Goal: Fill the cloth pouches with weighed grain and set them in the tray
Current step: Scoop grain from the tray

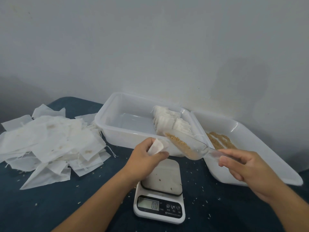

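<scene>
My left hand [147,156] pinches a small white cloth pouch [156,146] above the kitchen scale [160,193], whose display reads 0.0. My right hand [247,169] grips the handle of a clear plastic scoop [187,146] that holds brown grain. The scoop's open end is tilted up and points toward the pouch, close beside it. Several filled pouches [170,121] stand in a row at the right end of the clear tray [117,131]. A white tray [250,136] on the right holds loose grain [219,141].
A heap of empty white pouches [50,143] covers the left of the dark blue table [50,206]. Stray grains lie scattered on the cloth around the scale. A pale wall rises directly behind both trays.
</scene>
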`<action>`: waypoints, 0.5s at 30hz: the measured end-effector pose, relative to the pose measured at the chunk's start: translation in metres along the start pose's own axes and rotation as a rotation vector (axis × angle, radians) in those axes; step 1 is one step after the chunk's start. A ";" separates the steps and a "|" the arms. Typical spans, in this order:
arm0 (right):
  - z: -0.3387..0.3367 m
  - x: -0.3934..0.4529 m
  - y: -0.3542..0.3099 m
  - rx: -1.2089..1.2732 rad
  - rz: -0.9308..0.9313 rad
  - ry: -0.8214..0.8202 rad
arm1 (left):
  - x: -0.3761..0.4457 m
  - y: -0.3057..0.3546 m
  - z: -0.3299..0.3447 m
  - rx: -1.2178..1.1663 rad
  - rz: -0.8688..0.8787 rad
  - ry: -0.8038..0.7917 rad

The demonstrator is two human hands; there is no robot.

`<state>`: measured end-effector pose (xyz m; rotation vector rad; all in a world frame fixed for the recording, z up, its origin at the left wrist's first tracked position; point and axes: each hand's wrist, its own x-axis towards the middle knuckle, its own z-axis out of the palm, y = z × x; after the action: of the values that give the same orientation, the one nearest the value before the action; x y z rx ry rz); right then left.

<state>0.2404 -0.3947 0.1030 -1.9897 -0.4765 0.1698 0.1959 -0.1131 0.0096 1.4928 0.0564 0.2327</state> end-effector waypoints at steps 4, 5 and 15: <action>0.024 0.004 0.011 0.167 -0.043 0.086 | -0.003 0.007 -0.001 -0.177 -0.057 -0.041; 0.032 0.006 0.013 0.207 -0.045 0.102 | -0.004 0.008 -0.001 -0.226 -0.068 -0.071; 0.102 0.030 0.014 0.314 0.037 -0.042 | 0.004 0.008 -0.007 -0.556 -0.173 0.112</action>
<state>0.2383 -0.3032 0.0470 -1.6909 -0.4124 0.2916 0.1976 -0.1054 0.0178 0.9146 0.1940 0.1733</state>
